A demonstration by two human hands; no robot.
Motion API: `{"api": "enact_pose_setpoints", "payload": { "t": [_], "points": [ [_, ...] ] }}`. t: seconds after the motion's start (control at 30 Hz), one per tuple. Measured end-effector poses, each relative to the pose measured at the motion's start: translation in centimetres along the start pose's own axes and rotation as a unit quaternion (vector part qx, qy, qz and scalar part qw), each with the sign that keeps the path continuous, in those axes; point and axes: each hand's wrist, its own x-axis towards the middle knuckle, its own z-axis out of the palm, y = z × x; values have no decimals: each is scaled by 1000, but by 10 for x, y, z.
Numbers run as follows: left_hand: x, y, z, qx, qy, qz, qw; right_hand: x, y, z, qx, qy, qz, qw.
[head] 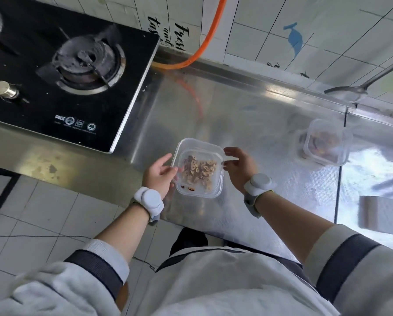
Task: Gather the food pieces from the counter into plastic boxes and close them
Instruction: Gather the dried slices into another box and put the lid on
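Observation:
A clear square plastic box (199,145) with a lid on top sits near the front of the steel counter (248,115). Brown and beige food pieces (200,171) fill it. My left hand (160,173) rests against the box's left side, fingers slightly curled. My right hand (238,166) touches its right side near the lid's edge, fingers apart. Whether either hand grips the box is unclear. A second clear box (325,142), lidded and holding dark food pieces, stands farther right on the counter.
A black gas stove (61,65) takes up the left of the counter. An orange hose (204,42) runs down the tiled wall. A metal ladle (350,90) lies at the back right. A grey sponge block (379,214) sits at the right front.

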Motion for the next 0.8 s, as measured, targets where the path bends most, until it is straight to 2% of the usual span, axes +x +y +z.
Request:
{"api": "enact_pose_setpoints", "payload": {
  "t": [0.17,0.23,0.53,0.8],
  "points": [
    [2,-21,5,126,78,-34,988,5,4,4,-20,-8,19,1000],
    [3,-19,5,163,81,-44,982,8,3,5,-28,-17,25,999],
    [6,-18,13,214,65,-63,973,22,9,4,-111,-27,19,993],
    [-4,-28,9,187,76,-90,975,23,18,8,-142,-45,86,985]
  ]
}}
